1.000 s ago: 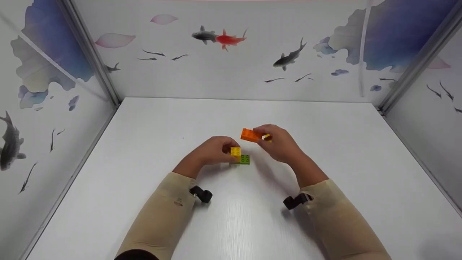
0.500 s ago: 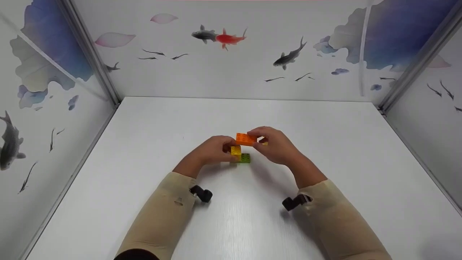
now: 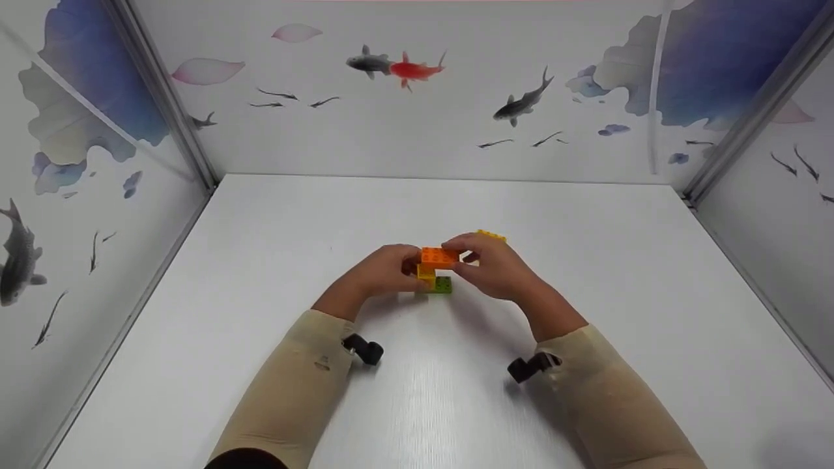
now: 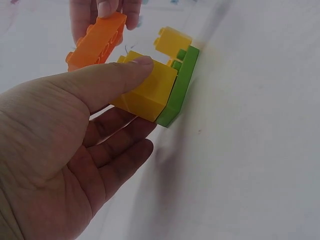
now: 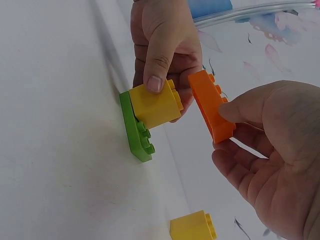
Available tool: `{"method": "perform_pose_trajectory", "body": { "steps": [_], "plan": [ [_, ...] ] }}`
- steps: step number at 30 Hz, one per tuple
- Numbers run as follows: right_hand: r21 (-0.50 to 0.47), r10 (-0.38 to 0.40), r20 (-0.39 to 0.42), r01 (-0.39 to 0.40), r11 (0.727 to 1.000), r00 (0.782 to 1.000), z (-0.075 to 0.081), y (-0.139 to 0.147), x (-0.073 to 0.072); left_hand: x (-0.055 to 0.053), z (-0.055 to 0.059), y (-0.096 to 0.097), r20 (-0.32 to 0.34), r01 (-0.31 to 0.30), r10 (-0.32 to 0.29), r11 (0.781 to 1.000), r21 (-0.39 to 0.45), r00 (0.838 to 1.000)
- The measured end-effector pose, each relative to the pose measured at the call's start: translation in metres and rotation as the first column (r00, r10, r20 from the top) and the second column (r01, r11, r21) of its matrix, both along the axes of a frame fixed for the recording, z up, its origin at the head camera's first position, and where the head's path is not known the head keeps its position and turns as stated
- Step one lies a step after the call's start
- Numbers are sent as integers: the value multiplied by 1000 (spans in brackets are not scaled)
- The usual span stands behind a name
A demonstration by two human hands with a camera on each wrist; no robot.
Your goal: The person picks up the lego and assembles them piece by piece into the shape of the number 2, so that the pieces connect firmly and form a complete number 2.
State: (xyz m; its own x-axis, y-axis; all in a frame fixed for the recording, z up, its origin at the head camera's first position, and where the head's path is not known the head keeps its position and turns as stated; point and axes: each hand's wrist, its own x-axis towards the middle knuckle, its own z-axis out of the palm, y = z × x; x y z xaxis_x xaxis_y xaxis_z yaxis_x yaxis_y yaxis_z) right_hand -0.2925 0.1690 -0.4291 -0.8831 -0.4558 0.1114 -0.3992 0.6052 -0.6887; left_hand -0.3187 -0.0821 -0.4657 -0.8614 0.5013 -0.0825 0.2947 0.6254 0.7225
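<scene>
My left hand (image 3: pixel 391 270) pinches a yellow toy building brick (image 4: pixel 150 85), with the thumb laid along its near side. That brick sits on one end of a flat green brick (image 5: pixel 135 131), whose bare studs show at the other end. Between the thumb and fingers of my right hand (image 3: pixel 492 267) is an orange brick (image 3: pixel 438 256), held by one end. It hangs above the yellow brick, and a small gap between the two shows in the right wrist view (image 5: pixel 210 105).
A second yellow brick (image 3: pixel 492 235) lies on the white table (image 3: pixel 293 215) just beyond my right hand, partly hidden by it in the head view. White panels with painted fish (image 3: pixel 417 70) stand along the back and both sides.
My right hand has brought the orange brick left and nearer, from beyond the yellow brick to over it. The second yellow brick shows more behind that hand. My left hand stays put.
</scene>
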Motion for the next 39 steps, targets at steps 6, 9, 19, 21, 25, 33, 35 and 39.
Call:
{"method": "perform_pose_trajectory", "body": {
  "steps": [6, 9, 19, 21, 25, 33, 35, 39],
  "plan": [
    [5, 6, 8, -6, 1000, 1000, 0, -2, 1, 1, 2, -2, 18, -1, 1, 1000, 26, 1000],
    [10, 20, 4, -20, 1000, 1000, -2, -2, 1, 0, 3, -4, 7, 3, -3, 999, 45, 1000],
    [40, 24, 12, -25, 999, 1000, -4, -5, 1, 0, 9, -6, -3, -4, 5, 997, 71, 1000],
    [46, 30, 11, -30, 998, 999, -4, -5, 1, 1, 11, -5, -7, -11, 11, 998, 69, 1000],
    [58, 36, 12, -37, 998, 999, -5, -6, 1, 2, 13, -4, -16, -17, 18, 998, 61, 1000],
    [66, 42, 15, -43, 997, 999, -7, -6, 0, 2, 12, -3, 4, -35, 35, 997, 72, 999],
    [69, 43, 13, -43, 997, 999, -8, -6, 0, 2, 12, -3, 11, -41, 40, 996, 75, 999],
    [82, 42, 7, -43, 996, 999, -8, -6, -1, 2, 12, -3, 22, -44, 42, 996, 77, 999]
  ]
}}
